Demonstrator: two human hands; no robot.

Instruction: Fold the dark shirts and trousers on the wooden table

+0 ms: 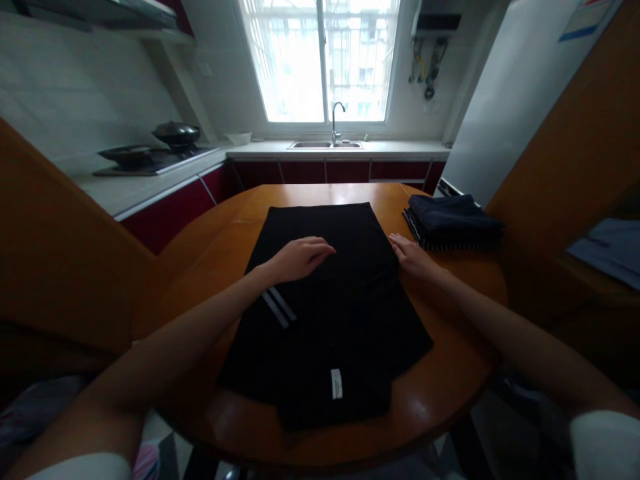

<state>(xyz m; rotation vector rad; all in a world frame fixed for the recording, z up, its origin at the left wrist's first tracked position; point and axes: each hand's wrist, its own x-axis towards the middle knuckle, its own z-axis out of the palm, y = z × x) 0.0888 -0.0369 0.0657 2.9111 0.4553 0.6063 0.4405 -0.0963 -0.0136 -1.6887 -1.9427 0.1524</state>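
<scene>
A black short-sleeved garment (345, 313) lies spread flat on a round wooden table (215, 233), its neck end and white label (337, 384) toward me. Two pale stripes (279, 307) show on its left side. Over the middle of the cloth is my left hand (303, 258), its fingers drawn together and bent, with nothing visible in them; whether it touches the fabric I cannot tell. At the garment's right edge rests my right hand (414, 257), fingers stretched out and pointing away from me.
Folded dark clothes (453, 220) are stacked at the table's right. Beyond the table run a counter with a sink (325, 145) under a window, and a stove with a lidded wok (176, 133) at the left. A refrigerator (520, 93) stands at the right.
</scene>
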